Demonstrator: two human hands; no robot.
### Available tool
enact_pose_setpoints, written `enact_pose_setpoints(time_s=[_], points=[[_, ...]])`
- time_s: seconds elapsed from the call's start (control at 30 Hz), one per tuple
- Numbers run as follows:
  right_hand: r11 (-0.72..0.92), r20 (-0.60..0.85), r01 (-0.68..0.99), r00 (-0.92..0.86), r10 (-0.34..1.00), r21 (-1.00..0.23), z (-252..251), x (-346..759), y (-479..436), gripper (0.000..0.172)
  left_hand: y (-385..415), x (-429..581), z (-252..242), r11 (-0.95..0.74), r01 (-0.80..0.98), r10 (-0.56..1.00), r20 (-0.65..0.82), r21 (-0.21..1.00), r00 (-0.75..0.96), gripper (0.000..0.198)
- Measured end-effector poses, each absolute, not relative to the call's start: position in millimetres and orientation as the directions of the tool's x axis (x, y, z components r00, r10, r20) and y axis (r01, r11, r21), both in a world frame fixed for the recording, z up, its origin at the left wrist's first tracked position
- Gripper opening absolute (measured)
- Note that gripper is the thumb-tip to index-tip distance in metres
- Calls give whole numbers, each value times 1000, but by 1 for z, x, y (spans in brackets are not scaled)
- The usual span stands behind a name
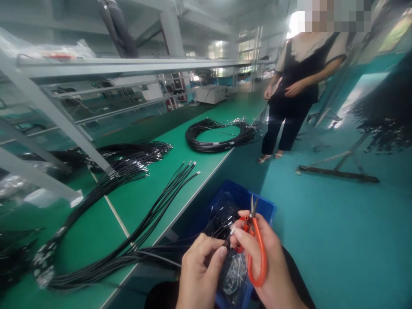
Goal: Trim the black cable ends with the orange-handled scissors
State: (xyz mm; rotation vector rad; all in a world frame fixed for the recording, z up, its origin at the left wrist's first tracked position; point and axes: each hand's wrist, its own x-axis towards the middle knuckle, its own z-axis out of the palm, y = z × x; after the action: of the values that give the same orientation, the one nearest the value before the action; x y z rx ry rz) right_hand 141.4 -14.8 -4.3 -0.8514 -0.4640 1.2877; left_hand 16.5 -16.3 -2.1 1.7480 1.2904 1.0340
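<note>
My left hand (203, 267) pinches a thin black cable (226, 243) between thumb and fingers, over the edge of the bench. In my right hand (268, 253) are orange-handled scissors (262, 262), their short blades pointing up and away from me. The thumb and fingertips of that same hand also pinch a small white piece (232, 231) at the cable's end. A bundle of black cables (106, 262) runs from the green bench towards my left hand. Below both hands stands a blue bin (268, 205) with clear plastic scraps (234, 274) and dark cable pieces in it.
On the green bench (189, 197) lie a coiled cable bundle (209, 143) and further cable bundles (138, 152) at the left. A metal shelf frame (74, 128) rises from the bench. One person (296, 90) stands beyond its far end. Cables hang from a rack (337, 171) at right.
</note>
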Motion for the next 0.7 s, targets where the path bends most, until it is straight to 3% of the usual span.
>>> enact_pose_setpoints(time_s=[0.17,0.3,0.47,0.7], points=[[-31,-184,-692,148,972,-721,-3,140,-17,26,-18,15,-2,-201,417,973,131,886,190,16],[-149,-280,-774,38,959,-615,1,132,-20,23,-17,19,3,-66,163,984,37,984,174,18],[-183,-297,-749,19,955,-637,8,123,-24,23,-10,20,12,-47,26,990,43,999,135,12],[-239,-197,-769,-150,969,-592,3,130,-21,20,2,-1,14,99,-275,927,12,956,376,7]])
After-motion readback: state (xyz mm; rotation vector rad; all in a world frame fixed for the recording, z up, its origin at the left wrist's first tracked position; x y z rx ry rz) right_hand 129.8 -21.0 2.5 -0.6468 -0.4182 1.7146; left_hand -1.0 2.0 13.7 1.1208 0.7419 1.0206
